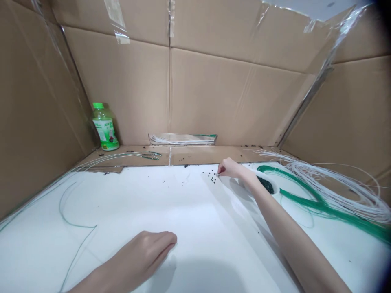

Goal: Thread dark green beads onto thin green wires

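Observation:
My right hand (229, 167) reaches far across the white tabletop (195, 211), fingertips pinched together at a small scatter of dark beads (211, 176). Whether a bead sits between the fingertips cannot be made out. Just behind my right forearm stands a white bowl (265, 184) filled with dark green beads. My left hand (148, 252) rests flat, palm down, on the tabletop near the front, holding nothing. A thin green wire (71, 221) curves over the table to the left of it.
Cardboard walls enclose the table on three sides. A green-capped bottle (104, 127) stands in the back left corner. A flat packet of white wires (182, 139) lies against the back wall. Coiled white wires (330, 183) and green wires (308, 202) lie at the right.

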`<act>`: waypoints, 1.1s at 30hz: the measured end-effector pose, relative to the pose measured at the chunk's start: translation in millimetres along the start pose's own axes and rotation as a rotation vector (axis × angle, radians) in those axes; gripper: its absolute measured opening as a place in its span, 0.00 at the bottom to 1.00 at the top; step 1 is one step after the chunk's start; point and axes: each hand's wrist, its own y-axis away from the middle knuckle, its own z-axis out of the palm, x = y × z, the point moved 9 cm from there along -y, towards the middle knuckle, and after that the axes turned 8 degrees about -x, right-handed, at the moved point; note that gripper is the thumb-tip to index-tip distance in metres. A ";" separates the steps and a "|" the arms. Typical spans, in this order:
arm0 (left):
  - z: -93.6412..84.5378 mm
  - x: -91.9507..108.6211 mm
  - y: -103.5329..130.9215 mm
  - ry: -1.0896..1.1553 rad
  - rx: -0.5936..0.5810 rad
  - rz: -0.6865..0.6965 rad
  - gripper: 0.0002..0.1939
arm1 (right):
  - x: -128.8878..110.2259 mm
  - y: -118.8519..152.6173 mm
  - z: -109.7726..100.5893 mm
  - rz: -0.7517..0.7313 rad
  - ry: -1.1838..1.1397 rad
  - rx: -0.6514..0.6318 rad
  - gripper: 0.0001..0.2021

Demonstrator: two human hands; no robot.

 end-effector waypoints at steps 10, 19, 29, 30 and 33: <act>-7.4 3.9 -0.1 0.019 0.053 0.026 0.13 | 10.6 2.3 -0.2 -0.025 -0.038 0.008 0.10; 0.0 -2.4 -0.3 0.036 0.000 -0.014 0.14 | 10.3 -1.5 1.4 -0.051 -0.078 0.039 0.10; 1.4 -3.1 0.4 0.038 -0.007 -0.020 0.14 | 7.5 0.5 0.6 -0.042 -0.086 0.053 0.10; 1.3 -3.0 0.8 0.041 -0.004 -0.018 0.14 | 7.1 0.5 0.7 -0.044 -0.090 0.052 0.10; -0.5 -2.3 1.2 0.054 0.009 -0.013 0.13 | 7.3 0.0 1.0 -0.047 -0.105 0.051 0.10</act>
